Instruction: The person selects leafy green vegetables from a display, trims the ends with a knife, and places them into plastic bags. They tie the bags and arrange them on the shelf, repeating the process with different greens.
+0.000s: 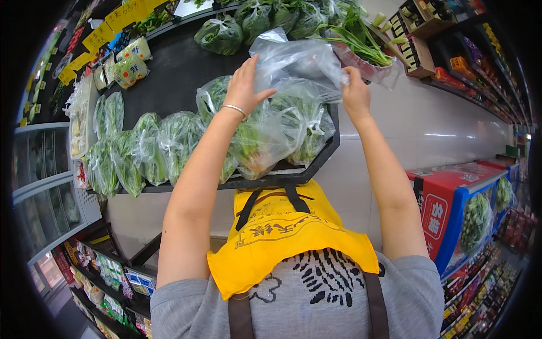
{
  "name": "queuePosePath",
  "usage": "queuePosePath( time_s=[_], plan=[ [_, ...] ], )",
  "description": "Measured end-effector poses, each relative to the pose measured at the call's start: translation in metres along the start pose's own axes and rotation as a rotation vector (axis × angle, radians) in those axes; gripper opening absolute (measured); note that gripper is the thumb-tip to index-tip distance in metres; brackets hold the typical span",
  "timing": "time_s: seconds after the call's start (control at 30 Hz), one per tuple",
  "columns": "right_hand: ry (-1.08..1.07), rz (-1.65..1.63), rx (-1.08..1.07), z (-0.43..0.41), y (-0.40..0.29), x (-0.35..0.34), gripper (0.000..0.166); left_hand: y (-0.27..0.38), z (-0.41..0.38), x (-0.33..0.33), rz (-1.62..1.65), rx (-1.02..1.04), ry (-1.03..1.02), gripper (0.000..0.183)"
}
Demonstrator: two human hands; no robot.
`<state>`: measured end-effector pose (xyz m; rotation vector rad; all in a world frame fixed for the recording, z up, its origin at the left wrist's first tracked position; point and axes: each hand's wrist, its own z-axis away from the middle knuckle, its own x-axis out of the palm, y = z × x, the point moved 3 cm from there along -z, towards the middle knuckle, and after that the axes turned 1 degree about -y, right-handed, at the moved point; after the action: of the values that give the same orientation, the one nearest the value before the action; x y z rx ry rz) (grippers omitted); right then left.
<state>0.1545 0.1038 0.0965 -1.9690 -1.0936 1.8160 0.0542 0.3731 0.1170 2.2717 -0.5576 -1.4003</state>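
Observation:
A clear plastic bag [296, 63] is stretched between my two hands above the bagged greens. The fingers of my right hand [356, 91] pinch the bag's right edge. At its left side is my left hand [247, 84], with the thumb spread from the fingers; whether it grips the film is unclear. Just below the bag, clear bags of leafy greens [254, 144] lie near the corner of the black display stand [169, 72]. A knotted bag of greens [311, 131] rests at that corner. Loose long green leaves [360, 42] are beyond my right hand.
Several bagged greens [146, 148] line the stand's front edge; wrapped leafy heads [220, 36] sit at its far side. A white crate [87, 114] stands at the left end. To the right are a red and blue chest freezer [444, 203] and cardboard boxes of bottles [419, 59].

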Motion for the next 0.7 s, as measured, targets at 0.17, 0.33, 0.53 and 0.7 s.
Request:
queuePosePath(
  time_s=[0.17,0.33,0.53,0.7],
  plan=[
    [-0.033,0.075,-0.227,0.04,-0.013,0.011,0.059,-0.014,0.054,-0.032,-0.052,0.142,-0.22,0.064],
    [-0.164,0.034,-0.572,0.078,-0.101,0.039,0.052,-0.018,0.112,-0.021,-0.295,0.202,-0.503,0.045],
    [-1.091,0.437,-0.463,0.1,-0.106,0.105,0.019,-0.035,0.148,-0.034,-0.088,0.013,-0.842,0.009],
    [-1.357,0.373,-0.531,0.157,-0.163,0.05,0.02,-0.003,0.173,-0.068,0.138,0.164,-0.876,0.009]
  ],
)
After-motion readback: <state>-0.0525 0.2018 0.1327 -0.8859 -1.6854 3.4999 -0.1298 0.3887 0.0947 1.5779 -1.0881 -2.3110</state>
